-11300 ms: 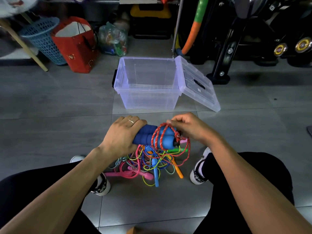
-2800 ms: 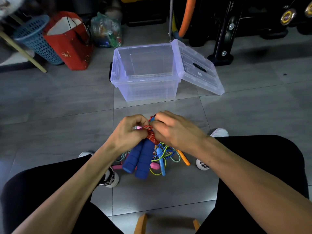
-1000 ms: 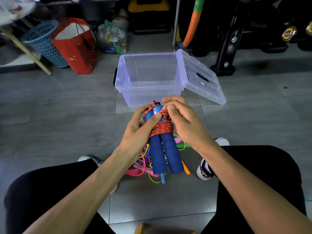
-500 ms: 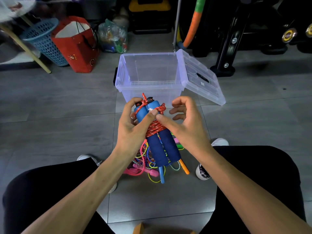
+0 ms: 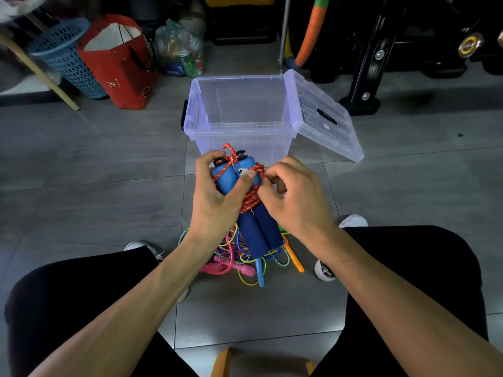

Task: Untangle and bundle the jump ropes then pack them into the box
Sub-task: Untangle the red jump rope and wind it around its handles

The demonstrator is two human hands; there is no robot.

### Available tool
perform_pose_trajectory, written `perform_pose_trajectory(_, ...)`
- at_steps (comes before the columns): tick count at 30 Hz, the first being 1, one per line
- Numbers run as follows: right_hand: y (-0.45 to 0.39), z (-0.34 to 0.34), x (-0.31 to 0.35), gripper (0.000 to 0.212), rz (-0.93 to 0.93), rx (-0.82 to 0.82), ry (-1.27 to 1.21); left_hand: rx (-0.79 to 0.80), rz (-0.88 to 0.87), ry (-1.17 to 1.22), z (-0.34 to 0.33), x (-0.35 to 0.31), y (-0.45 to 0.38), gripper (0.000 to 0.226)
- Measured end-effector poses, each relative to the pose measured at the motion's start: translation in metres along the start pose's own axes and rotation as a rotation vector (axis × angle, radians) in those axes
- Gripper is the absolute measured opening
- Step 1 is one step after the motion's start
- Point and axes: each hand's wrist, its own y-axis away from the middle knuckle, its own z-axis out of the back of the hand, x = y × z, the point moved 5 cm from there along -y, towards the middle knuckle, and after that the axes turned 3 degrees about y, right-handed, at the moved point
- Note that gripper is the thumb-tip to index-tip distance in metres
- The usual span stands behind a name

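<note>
I hold a jump rope bundle (image 5: 261,229) upright above the floor: two blue foam handles side by side with red cord wound around their upper half. My left hand (image 5: 217,202) grips the handles, thumb pressed on the cord. My right hand (image 5: 296,200) pinches the red cord (image 5: 251,200) at the right side of the wrap. A short red cord end sticks up at the top. Below lies a tangled pile of jump ropes (image 5: 245,257) in pink, yellow, blue and orange. The clear plastic box (image 5: 239,131) stands open beyond my hands.
The box lid (image 5: 324,118) leans off the box's right side. A red bag (image 5: 119,63) and a blue basket (image 5: 65,55) stand at the back left, black gym equipment (image 5: 373,55) at the back right. My knees and shoes flank the pile.
The bundle has stayed upright in front of the box. My right hand has closed from spread fingers onto the red cord at the wrap's right side.
</note>
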Motion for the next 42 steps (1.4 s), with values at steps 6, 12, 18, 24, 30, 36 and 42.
perform_pose_trajectory(6, -0.008, 0.002, 0.014, 0.013, 0.237, -0.072, 0.211, -0.065, 0.032, 0.079, 0.000, -0.002, -0.007, 0.040)
perform_pose_trajectory(12, -0.004, 0.001, 0.013, 0.013, 0.284, 0.019, 0.206, -0.058, 0.102, 0.126, -0.002, 0.003, -0.011, 0.043)
perform_pose_trajectory(18, 0.006, 0.004, 0.000, 0.013, 0.164, 0.042, -0.031, -0.015, 0.406, 0.450, -0.001, 0.012, -0.010, 0.046)
perform_pose_trajectory(24, 0.014, -0.002, -0.012, 0.010, -0.032, 0.135, -0.145, 0.004, 0.466, 0.512, -0.007, 0.014, -0.004, 0.034)
perform_pose_trajectory(30, 0.009, -0.011, -0.010, 0.025, -0.087, 0.172, -0.163, -0.064, 0.292, 0.350, -0.007, 0.011, -0.005, 0.038)
perform_pose_trajectory(36, 0.005, -0.015, -0.010, 0.023, -0.129, 0.194, -0.250, -0.123, 0.418, 0.539, -0.011, 0.010, -0.005, 0.050)
perform_pose_trajectory(42, 0.009, -0.016, -0.011, 0.024, -0.246, 0.236, -0.399, -0.085, 0.469, 0.583, -0.012, 0.004, -0.006, 0.047)
